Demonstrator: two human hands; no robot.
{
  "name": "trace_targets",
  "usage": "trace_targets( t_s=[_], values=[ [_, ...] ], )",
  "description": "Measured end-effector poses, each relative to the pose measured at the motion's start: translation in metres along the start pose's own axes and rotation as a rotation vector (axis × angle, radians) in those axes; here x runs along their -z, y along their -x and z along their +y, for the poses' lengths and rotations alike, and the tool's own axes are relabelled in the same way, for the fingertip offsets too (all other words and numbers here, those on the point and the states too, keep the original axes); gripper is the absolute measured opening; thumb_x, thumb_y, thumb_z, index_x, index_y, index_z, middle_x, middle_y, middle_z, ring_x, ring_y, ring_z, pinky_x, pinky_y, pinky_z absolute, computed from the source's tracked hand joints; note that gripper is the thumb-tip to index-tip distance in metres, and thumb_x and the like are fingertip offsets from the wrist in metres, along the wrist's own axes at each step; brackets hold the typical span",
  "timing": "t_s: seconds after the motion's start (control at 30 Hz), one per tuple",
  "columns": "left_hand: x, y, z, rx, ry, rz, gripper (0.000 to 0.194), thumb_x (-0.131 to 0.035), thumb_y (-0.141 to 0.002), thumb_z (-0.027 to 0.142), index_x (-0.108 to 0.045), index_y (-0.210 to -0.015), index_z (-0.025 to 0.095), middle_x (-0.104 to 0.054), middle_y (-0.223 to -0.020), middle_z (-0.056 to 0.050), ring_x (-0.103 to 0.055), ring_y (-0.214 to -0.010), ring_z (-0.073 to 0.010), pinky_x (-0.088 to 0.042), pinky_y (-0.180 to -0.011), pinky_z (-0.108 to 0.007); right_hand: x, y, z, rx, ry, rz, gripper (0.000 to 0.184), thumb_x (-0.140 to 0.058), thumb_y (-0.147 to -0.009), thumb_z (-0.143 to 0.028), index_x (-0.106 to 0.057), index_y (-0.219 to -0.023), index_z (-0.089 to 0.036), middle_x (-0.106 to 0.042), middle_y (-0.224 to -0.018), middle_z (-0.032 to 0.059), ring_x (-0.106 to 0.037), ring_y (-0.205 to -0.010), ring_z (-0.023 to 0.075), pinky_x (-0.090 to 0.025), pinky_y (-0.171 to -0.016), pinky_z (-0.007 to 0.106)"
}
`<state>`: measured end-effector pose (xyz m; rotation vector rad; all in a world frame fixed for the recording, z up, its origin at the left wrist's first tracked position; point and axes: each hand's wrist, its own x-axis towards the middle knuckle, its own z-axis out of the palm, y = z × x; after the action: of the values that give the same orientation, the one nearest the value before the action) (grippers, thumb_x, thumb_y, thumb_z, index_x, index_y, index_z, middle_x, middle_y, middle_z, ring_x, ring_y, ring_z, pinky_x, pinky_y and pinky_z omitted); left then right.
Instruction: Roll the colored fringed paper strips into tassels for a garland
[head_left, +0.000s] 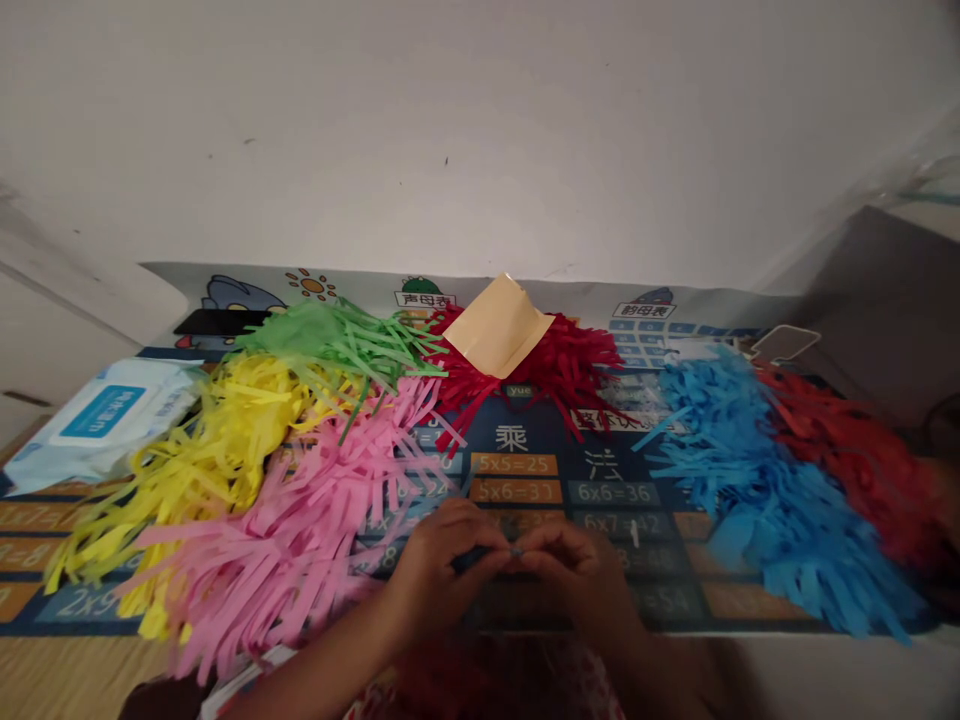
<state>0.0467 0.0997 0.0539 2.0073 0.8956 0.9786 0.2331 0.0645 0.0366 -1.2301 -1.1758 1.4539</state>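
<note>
My left hand (442,560) and my right hand (574,570) meet at the near middle of the table mat (600,470), fingertips pinched together. Between them sits a small grey object (516,550), too tiny to name. Both hands are closed in a pinch. A heap of pink paper strips (300,530) lies just left of my left hand. Blue paper strips (757,480) lie to the right of my right hand.
Yellow strips (195,460), green strips (337,345) and red strips (570,370) are piled on the mat, with more red strips (862,460) at far right. A tan envelope (499,325) rests on the red pile. A wet-wipe pack (105,415) lies at left; a wall stands behind.
</note>
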Motion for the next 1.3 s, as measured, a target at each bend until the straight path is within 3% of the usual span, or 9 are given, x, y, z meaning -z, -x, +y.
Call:
trace_targets(
  t_s=[0.23,0.4,0.53,0.67,0.87,0.97,1.13,1.2,1.3],
  values=[
    [0.008,-0.007,0.005,-0.170,-0.200,-0.081,0.016,-0.064,-0.087,0.035,-0.069,-0.090,0.020,-0.068,-0.084,-0.006,-0.060,-0.082,-0.0205,-0.042,-0.083,-0.037,0.002,0.006,-0.004,0.149,0.334,-0.009,0.015,-0.058,-0.086,-0.031,-0.061,-0.076,-0.020,-0.060,-0.074,-0.0011,-0.056,-0.069,0.0141,-0.043,-0.062,0.022],
    [0.013,-0.008,0.006,-0.150,-0.101,-0.181,0.016,-0.062,-0.089,0.034,-0.068,-0.082,0.021,-0.068,-0.078,-0.002,-0.060,-0.081,-0.0166,-0.037,-0.092,-0.037,0.004,0.010,-0.005,0.153,0.322,-0.138,0.026,-0.050,-0.092,-0.041,-0.054,-0.076,-0.020,-0.051,-0.071,-0.0025,-0.048,-0.065,0.0129,-0.038,-0.058,0.021],
    [0.013,-0.002,0.003,-0.082,-0.126,-0.126,0.011,-0.064,-0.088,0.030,-0.067,-0.085,0.020,-0.068,-0.081,-0.003,-0.061,-0.083,-0.0177,-0.041,-0.088,-0.035,0.007,0.012,-0.005,0.214,0.416,-0.068,0.023,-0.046,-0.094,-0.038,-0.053,-0.080,-0.021,-0.052,-0.076,-0.0015,-0.049,-0.069,0.0138,-0.039,-0.063,0.023],
    [0.008,0.001,0.006,-0.152,-0.173,-0.035,0.008,-0.064,-0.088,0.029,-0.065,-0.092,0.022,-0.072,-0.085,-0.002,-0.065,-0.081,-0.0169,-0.041,-0.095,-0.037,0.005,0.013,-0.007,0.370,0.570,0.010,0.019,-0.046,-0.095,-0.032,-0.053,-0.081,-0.022,-0.056,-0.079,-0.0007,-0.051,-0.076,0.0163,-0.039,-0.072,0.027],
    [0.002,0.003,0.012,-0.253,-0.144,0.041,0.009,-0.062,-0.085,0.013,-0.065,-0.083,0.021,-0.073,-0.079,-0.001,-0.066,-0.075,-0.0125,-0.049,-0.071,-0.021,0.000,0.015,-0.006,0.497,0.655,0.056,0.018,-0.043,-0.096,-0.029,-0.050,-0.080,-0.023,-0.057,-0.076,-0.0015,-0.049,-0.074,0.0171,-0.035,-0.075,0.031],
    [-0.002,0.005,0.011,-0.225,-0.186,0.038,0.007,-0.061,-0.085,0.015,-0.064,-0.083,0.021,-0.072,-0.078,-0.001,-0.066,-0.074,-0.0132,-0.050,-0.075,-0.024,0.000,0.015,-0.002,0.513,0.680,0.080,0.019,-0.043,-0.096,-0.030,-0.049,-0.079,-0.022,-0.056,-0.074,-0.0014,-0.049,-0.071,0.0172,-0.034,-0.073,0.031],
    [-0.016,0.005,0.013,-0.140,-0.310,-0.060,0.014,-0.053,-0.089,0.018,-0.062,-0.079,0.021,-0.070,-0.073,0.000,-0.065,-0.069,-0.0155,-0.041,-0.099,-0.042,-0.001,0.019,-0.006,0.538,0.767,0.062,0.016,-0.043,-0.093,-0.022,-0.050,-0.078,-0.021,-0.055,-0.070,-0.0024,-0.049,-0.066,0.0156,-0.033,-0.077,0.034],
    [-0.018,0.009,0.017,-0.115,-0.320,-0.129,0.016,-0.051,-0.089,0.017,-0.062,-0.079,0.020,-0.070,-0.072,-0.001,-0.065,-0.070,-0.0169,-0.043,-0.096,-0.041,0.005,0.024,-0.006,0.512,0.777,0.045,0.017,-0.043,-0.093,-0.021,-0.052,-0.078,-0.020,-0.056,-0.071,-0.0016,-0.050,-0.067,0.0155,-0.034,-0.077,0.034],
    [-0.011,0.021,0.024,0.025,-0.192,-0.187,0.010,-0.057,-0.085,0.019,-0.063,-0.077,0.020,-0.071,-0.075,-0.001,-0.065,-0.070,-0.0167,-0.049,-0.075,-0.028,0.025,0.041,0.007,0.354,0.716,0.062,0.013,-0.049,-0.092,-0.027,-0.057,-0.084,-0.020,-0.060,-0.079,0.0013,-0.053,-0.073,0.0165,-0.038,-0.073,0.031]
  ],
)
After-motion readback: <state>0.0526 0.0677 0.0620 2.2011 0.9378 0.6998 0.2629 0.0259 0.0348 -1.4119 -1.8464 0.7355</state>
